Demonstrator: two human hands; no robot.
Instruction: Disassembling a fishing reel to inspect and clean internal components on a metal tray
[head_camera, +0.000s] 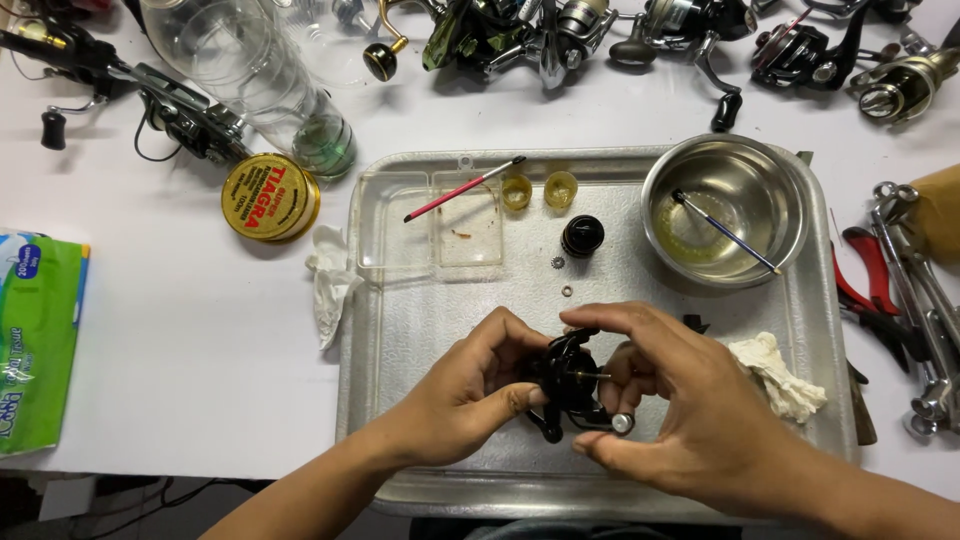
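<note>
Both of my hands hold a black fishing reel body (566, 382) over the near half of a metal tray (400, 330). My left hand (470, 395) grips the reel from the left, thumb and fingers wrapped on its side. My right hand (680, 400) cups it from the right, the index finger arched over its top and the thumb beside a small silver knob (622, 423). A thin brass shaft sticks out of the reel toward my right palm. Further back on the tray lie a black round cap (582, 236) and two tiny washers (558, 263).
A steel bowl (770, 190) with oily liquid and a brush, a clear plastic box (430, 225) with a red brush, two yellow caps and a crumpled tissue (780, 372) share the tray. Around it: a gold tin (270, 197), clear bottle, tissue pack, pliers and wrenches at right, several reels at the back.
</note>
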